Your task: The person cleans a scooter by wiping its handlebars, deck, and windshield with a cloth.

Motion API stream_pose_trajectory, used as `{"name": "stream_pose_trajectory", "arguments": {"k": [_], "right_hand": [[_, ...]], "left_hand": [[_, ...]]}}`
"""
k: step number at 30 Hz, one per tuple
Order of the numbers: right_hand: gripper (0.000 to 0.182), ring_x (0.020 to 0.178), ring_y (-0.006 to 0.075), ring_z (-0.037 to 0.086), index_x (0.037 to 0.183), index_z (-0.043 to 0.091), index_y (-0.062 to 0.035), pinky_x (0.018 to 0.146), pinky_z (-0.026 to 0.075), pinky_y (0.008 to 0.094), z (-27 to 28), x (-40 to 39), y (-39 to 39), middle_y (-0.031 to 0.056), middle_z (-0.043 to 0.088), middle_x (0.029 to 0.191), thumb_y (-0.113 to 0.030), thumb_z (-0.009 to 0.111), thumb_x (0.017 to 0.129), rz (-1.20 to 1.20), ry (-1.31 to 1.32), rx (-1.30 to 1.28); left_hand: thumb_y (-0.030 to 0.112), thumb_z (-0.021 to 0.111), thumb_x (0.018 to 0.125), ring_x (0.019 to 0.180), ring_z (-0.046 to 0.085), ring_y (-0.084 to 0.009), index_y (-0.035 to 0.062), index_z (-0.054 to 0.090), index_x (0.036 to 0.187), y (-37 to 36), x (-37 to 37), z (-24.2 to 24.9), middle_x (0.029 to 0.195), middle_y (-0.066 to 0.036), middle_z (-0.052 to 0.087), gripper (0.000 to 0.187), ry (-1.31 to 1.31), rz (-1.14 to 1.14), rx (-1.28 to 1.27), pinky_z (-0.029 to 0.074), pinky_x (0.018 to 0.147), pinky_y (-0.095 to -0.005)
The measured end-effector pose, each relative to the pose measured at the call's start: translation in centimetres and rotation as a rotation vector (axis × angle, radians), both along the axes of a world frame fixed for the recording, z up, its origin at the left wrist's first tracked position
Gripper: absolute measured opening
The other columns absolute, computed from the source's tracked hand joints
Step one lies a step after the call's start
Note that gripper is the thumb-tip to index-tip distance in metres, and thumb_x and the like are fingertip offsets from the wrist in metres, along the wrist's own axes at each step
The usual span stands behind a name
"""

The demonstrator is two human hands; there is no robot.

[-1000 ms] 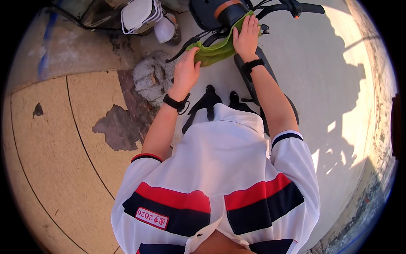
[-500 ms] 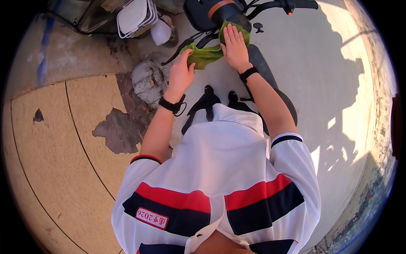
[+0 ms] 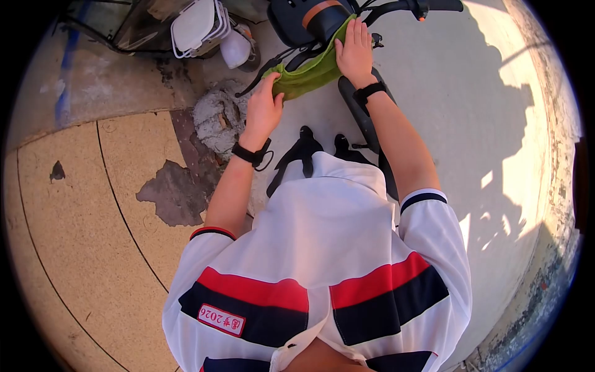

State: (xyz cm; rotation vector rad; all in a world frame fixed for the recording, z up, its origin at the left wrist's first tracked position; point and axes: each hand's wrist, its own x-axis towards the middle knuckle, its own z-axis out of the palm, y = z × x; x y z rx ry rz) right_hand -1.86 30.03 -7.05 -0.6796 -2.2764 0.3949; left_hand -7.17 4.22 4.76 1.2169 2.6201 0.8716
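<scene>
A green cloth (image 3: 310, 75) is stretched between my two hands, in front of the handlebars of a black scooter (image 3: 365, 115). My left hand (image 3: 263, 106) pinches the cloth's left end between thumb and fingers, close to a black brake lever (image 3: 255, 80). The cloth's right end, pulled higher, is gripped by my right hand (image 3: 356, 54), its fingers lying long and close together over the edge. Just behind the cloth is the scooter's dark rounded front part with an orange band (image 3: 322, 15). The undersides of both hands are hidden.
The right handlebar grip (image 3: 445, 5) sticks out at the top. A white stool-like object (image 3: 197, 28) and a white rounded item (image 3: 235, 51) stand at upper left. A rough grey lump (image 3: 217, 118) sits on the floor beside tan boards (image 3: 80, 217). A worn wall edge (image 3: 551, 186) curves along the right.
My right hand has moved up and right, drawing the bunched cloth out into a taut band. The left hand has hardly shifted.
</scene>
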Motion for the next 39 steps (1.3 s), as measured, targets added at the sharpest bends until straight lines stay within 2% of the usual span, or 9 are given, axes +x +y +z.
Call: {"name": "stream_pose_trajectory", "arguments": {"k": [4,9,12,22,28,31,34,37,39], "right_hand": [[0.066,0.145,0.0407,0.029,0.151,0.033,0.0007,0.118,0.024,0.0533,0.1,-0.4,-1.8,0.0208,0.031,0.158,-0.027,0.057,0.096,0.055,-0.038,0.035],[0.061,0.144,0.0349,0.033,0.150,0.037,-0.0024,0.117,0.028,0.0495,-0.3,0.9,-4.3,0.0165,0.035,0.157,-0.016,0.056,0.093,0.203,-0.100,0.095],[0.062,0.144,0.0347,0.034,0.150,0.037,-0.0031,0.117,0.030,0.0485,-0.4,2.0,-4.0,0.0160,0.036,0.156,-0.016,0.057,0.093,0.247,-0.123,0.099],[0.070,0.144,0.0387,0.032,0.148,0.035,0.0039,0.117,0.029,0.0491,-0.6,3.6,-1.4,0.0231,0.034,0.155,-0.021,0.062,0.089,0.091,-0.064,0.047],[0.075,0.143,0.0400,0.032,0.146,0.038,0.0053,0.117,0.030,0.0484,1.0,2.3,-1.7,0.0237,0.035,0.154,-0.012,0.068,0.079,0.095,-0.045,0.001],[0.070,0.140,0.0380,0.037,0.142,0.045,0.0027,0.115,0.033,0.0465,1.6,1.5,-2.1,0.0199,0.040,0.152,-0.005,0.069,0.076,0.158,-0.055,0.047],[0.063,0.133,0.0360,0.046,0.135,0.055,-0.0043,0.111,0.039,0.0430,1.2,1.3,-2.2,0.0152,0.050,0.146,-0.001,0.069,0.074,0.211,0.055,0.054],[0.043,0.121,0.0306,0.054,0.116,0.068,-0.0078,0.101,0.045,0.0413,0.7,1.2,-1.7,0.0076,0.060,0.133,-0.001,0.069,0.074,0.199,0.178,0.071],[0.033,0.114,0.0296,0.057,0.105,0.072,-0.0086,0.097,0.047,0.0405,0.5,0.9,-1.5,0.0056,0.064,0.126,-0.002,0.069,0.073,0.206,0.231,0.054]], "left_hand": [[0.001,0.067,0.083,0.104,0.061,-0.0447,0.0086,0.051,0.128,0.0,-0.2,-0.2,0.120,-0.022,0.063,0.048,0.003,0.002,-0.003,0.051,0.084,-0.0508],[0.002,0.068,0.083,0.104,0.061,-0.0447,0.0090,0.051,0.128,-0.1,-0.2,-0.1,0.119,-0.022,0.063,0.048,-0.018,0.013,-0.008,0.051,0.085,-0.0508],[0.003,0.068,0.083,0.103,0.062,-0.0445,0.0090,0.052,0.128,-0.2,-0.2,-0.1,0.120,-0.021,0.064,0.048,-0.043,0.020,0.018,0.051,0.085,-0.0502],[0.004,0.069,0.083,0.103,0.062,-0.0431,0.0104,0.053,0.128,-0.1,-0.1,-0.3,0.120,-0.020,0.064,0.048,-0.037,0.035,0.030,0.051,0.084,-0.0494],[0.002,0.067,0.085,0.105,0.061,-0.0436,0.0086,0.051,0.129,-0.2,0.2,-1.0,0.121,-0.021,0.063,0.047,-0.005,0.049,0.056,0.051,0.085,-0.0491],[0.002,0.066,0.087,0.106,0.061,-0.0443,0.0070,0.050,0.129,-0.2,0.8,-1.6,0.121,-0.022,0.062,0.046,0.050,0.054,0.112,0.051,0.086,-0.0488],[0.003,0.066,0.088,0.107,0.060,-0.0446,0.0062,0.049,0.130,-0.4,1.2,-1.8,0.120,-0.023,0.062,0.045,0.086,0.072,0.152,0.051,0.087,-0.0487],[0.005,0.067,0.088,0.107,0.060,-0.0446,0.0062,0.050,0.129,-0.8,1.2,-2.0,0.118,-0.024,0.063,0.045,0.071,0.095,0.132,0.051,0.087,-0.0487],[0.006,0.067,0.088,0.106,0.060,-0.0447,0.0061,0.050,0.129,-1.0,1.2,-2.0,0.118,-0.024,0.063,0.045,0.053,0.108,0.113,0.051,0.087,-0.0488]]}}
